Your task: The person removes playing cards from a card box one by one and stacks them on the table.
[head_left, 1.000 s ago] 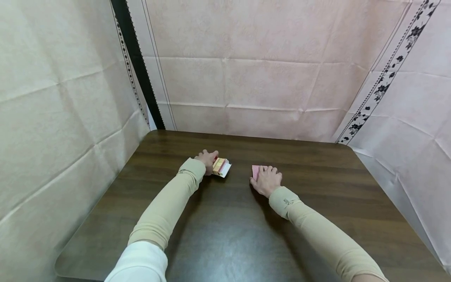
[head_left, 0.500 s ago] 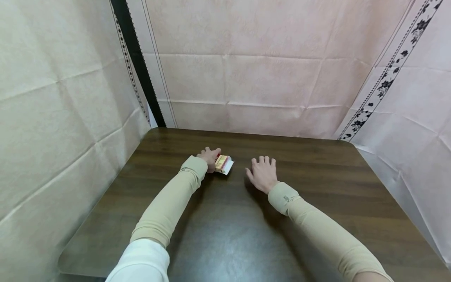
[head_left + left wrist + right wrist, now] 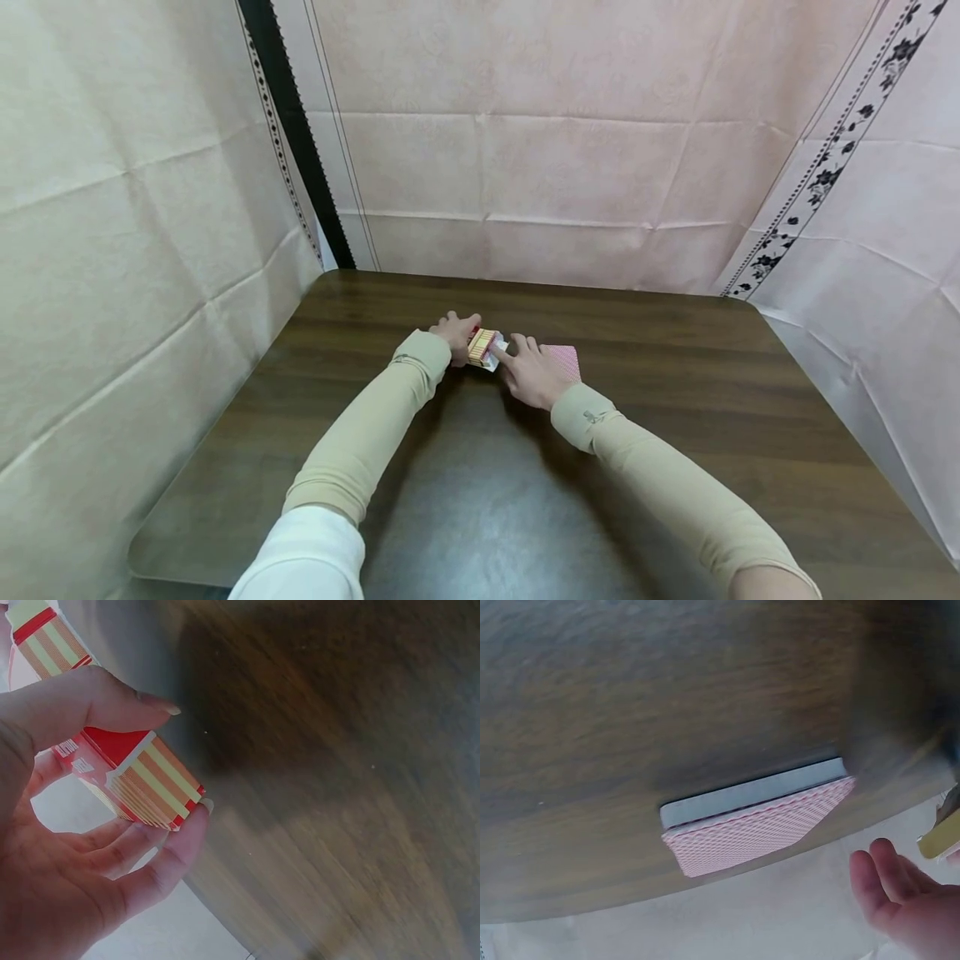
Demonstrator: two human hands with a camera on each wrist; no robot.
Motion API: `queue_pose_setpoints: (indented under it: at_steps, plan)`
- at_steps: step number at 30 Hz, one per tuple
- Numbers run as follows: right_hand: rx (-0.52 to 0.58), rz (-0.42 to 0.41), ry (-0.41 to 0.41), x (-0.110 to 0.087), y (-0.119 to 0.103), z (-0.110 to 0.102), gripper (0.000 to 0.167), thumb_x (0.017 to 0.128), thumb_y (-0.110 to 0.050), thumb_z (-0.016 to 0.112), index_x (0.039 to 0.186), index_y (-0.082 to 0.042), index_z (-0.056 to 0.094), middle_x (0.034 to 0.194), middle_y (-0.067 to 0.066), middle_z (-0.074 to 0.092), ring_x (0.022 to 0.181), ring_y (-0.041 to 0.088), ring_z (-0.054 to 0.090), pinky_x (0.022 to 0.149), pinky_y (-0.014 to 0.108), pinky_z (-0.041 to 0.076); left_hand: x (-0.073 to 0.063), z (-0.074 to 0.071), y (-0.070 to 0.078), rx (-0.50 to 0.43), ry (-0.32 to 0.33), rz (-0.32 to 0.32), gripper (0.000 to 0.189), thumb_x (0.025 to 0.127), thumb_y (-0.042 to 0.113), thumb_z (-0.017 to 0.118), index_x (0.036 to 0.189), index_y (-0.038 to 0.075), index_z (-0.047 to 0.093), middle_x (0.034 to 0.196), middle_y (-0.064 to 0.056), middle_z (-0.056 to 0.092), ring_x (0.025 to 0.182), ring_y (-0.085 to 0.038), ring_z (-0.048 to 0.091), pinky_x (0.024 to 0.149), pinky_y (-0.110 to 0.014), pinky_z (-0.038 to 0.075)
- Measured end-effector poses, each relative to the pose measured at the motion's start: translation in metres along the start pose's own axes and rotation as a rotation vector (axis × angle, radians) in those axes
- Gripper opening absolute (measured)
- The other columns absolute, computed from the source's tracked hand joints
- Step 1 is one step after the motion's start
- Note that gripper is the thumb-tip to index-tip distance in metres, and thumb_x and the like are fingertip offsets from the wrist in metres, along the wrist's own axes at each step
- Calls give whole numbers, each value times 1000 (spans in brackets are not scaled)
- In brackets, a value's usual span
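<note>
My left hand grips a red card box with yellow and tan stripes on its sides. In the left wrist view, the thumb lies over the box and the fingers curl along its far side. A white flap stands out at the box's right end in the head view. My right hand reaches to that flap, forefinger extended at it. A squared deck of cards with a pink-red checked back lies on the table, partly behind the right hand in the head view.
The brown wooden table has rounded corners. Pale cloth sheets hang behind it and on both sides, with a dark strip at the back left.
My right hand has come off the deck and moved left to the box's flap, uncovering the deck. My left hand has shifted slightly right with the box.
</note>
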State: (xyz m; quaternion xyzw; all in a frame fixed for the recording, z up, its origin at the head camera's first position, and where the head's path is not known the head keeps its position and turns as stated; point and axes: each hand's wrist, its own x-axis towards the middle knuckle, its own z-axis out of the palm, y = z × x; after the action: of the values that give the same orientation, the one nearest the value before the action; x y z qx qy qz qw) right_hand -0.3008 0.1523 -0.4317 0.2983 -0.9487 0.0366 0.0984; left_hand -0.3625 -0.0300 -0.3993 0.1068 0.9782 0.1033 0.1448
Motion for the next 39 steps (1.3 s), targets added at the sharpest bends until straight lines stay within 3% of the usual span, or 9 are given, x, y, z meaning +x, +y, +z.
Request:
queue_pose_setpoints:
  at_steps: [6,12,22,27,34,36,39]
  plan:
    - [-23,3,-55,4,-4,5,45,91,-16,53,136,-21,50,150,28,28,124,43,45,94,55,44,7,5,4,3,9,21,71,67,-2,77,124,22,43,122,-17,41,100,-32,46,72,-41,45]
    - [-27,14,-81,7,-5,6,41,91,-16,54,131,-20,55,153,28,23,125,43,43,93,54,45,3,1,9,-1,-1,48,71,66,-4,76,124,21,42,123,-18,40,101,-32,46,74,-41,45]
    - [64,-29,64,1,1,7,48,92,-18,56,140,-19,51,147,29,36,119,43,49,92,57,46,3,0,-2,-5,6,3,75,66,-4,76,127,23,41,126,-20,39,105,-34,45,80,-44,44]
    - [94,-60,138,1,2,7,40,92,-29,63,127,-11,60,141,27,46,120,40,50,92,55,48,2,0,-2,0,3,-2,73,67,-4,75,126,22,42,126,-20,38,106,-35,45,81,-45,44]
    - [107,-27,151,6,-1,6,32,89,-41,67,98,-10,60,128,19,55,112,33,55,89,48,51,1,0,0,3,-11,3,70,68,-3,75,125,21,42,126,-19,39,105,-34,45,80,-44,44]
    - [99,-14,149,6,-1,6,33,88,-42,68,94,-11,58,126,17,57,110,31,55,87,47,51,1,0,-1,1,-11,0,69,69,-3,75,125,22,42,126,-19,39,105,-34,45,80,-44,44]
    - [91,4,128,4,-1,6,35,87,-40,68,103,-11,58,124,16,57,109,31,55,85,46,51,1,1,-3,4,-9,-2,68,69,-2,76,124,22,42,126,-18,39,106,-33,44,82,-44,44]
